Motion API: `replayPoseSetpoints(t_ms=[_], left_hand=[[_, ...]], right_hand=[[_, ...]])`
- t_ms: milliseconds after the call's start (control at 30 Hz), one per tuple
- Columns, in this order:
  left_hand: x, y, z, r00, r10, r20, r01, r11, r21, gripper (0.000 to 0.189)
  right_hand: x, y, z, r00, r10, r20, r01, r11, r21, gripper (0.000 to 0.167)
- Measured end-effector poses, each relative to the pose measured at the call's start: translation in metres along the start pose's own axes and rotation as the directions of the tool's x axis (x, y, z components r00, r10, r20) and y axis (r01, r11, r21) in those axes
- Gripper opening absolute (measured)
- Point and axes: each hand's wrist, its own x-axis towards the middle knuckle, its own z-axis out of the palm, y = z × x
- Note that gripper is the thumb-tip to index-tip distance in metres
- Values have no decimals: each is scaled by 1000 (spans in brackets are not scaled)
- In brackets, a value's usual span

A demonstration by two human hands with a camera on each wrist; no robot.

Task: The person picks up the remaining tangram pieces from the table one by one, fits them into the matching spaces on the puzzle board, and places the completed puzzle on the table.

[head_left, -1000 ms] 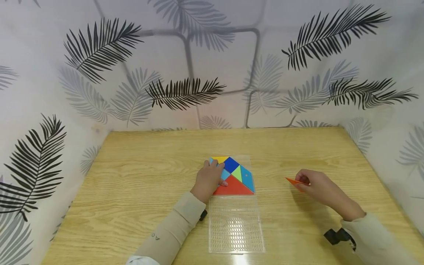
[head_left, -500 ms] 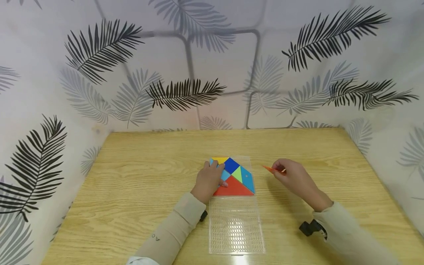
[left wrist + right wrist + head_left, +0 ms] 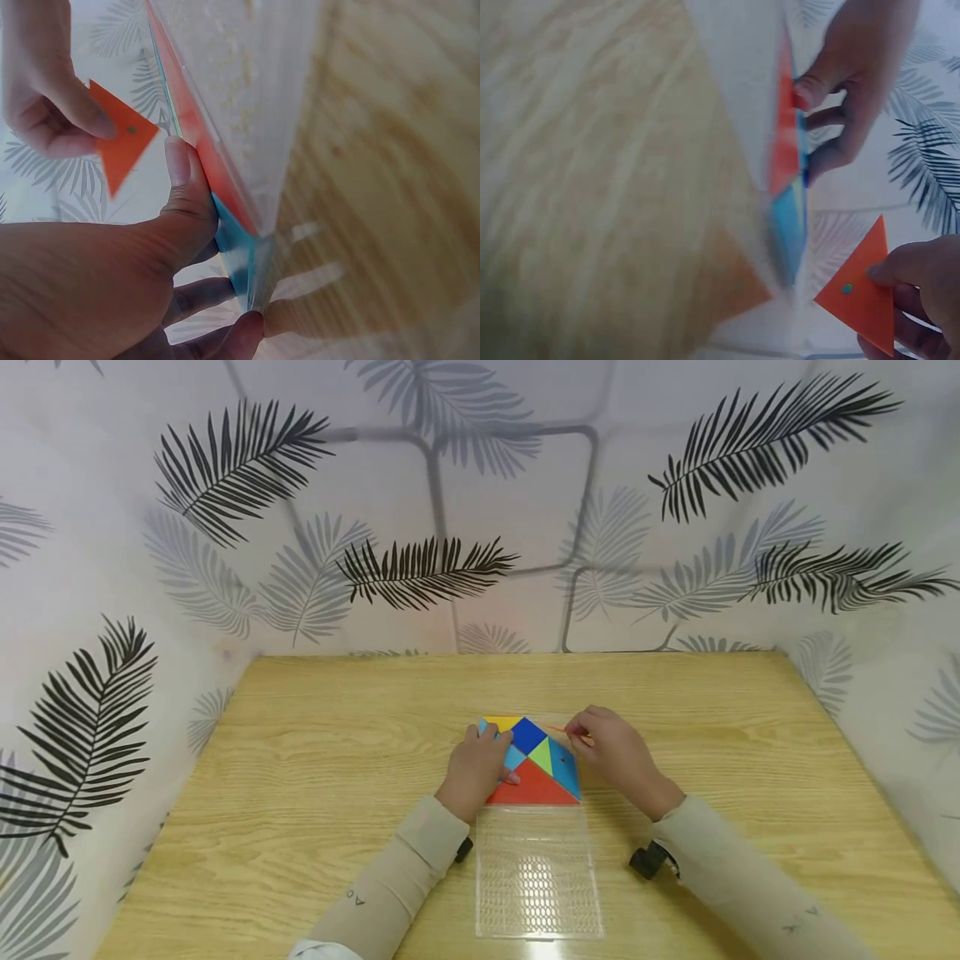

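Note:
Several flat tangram pieces lie fitted together in the upper half of a clear plastic tray (image 3: 483,877): a large red triangle (image 3: 538,787), a dark blue square (image 3: 528,737), a yellow piece (image 3: 501,722), a light green triangle (image 3: 541,757), a teal piece (image 3: 565,770) and light blue parts. My left hand (image 3: 474,770) rests with spread fingers and thumb on the left side of these pieces, partly covering them. Between thumb and fingers, my right hand (image 3: 617,750) pinches an orange triangle (image 3: 864,292) with a small green dot, raised just right of the tray's upper end.
The tray lies on a wooden table (image 3: 337,743); its lower half is bare, textured plastic that catches glare. Leaf-patterned cloth (image 3: 480,510) surrounds the table at the back and sides. A small black device (image 3: 648,860) is strapped at the right wrist.
My right hand has carried the orange triangle leftward and slightly away from me, from the right of the table to beside the tray. My left hand stays on the pieces.

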Motion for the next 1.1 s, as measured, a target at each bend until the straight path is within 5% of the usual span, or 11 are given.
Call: replayPoseSetpoints(t_ms=[300,700,1100], left_hand=[[1,0,0,1000,-5,8,5,1000,-14,67],[-1,-1,-2,1000,5,3,-5,1000,4,66],[-1,0,-3,1000,0,4,1,1000,-31,64]], right_hand=[[7,-8,16,987,-156,37,160,974,-158,7],[4,-10,25,989,-31,147,37,999,-37,22],[6,-6,37,990,20,142,-9,997,-81,22]])
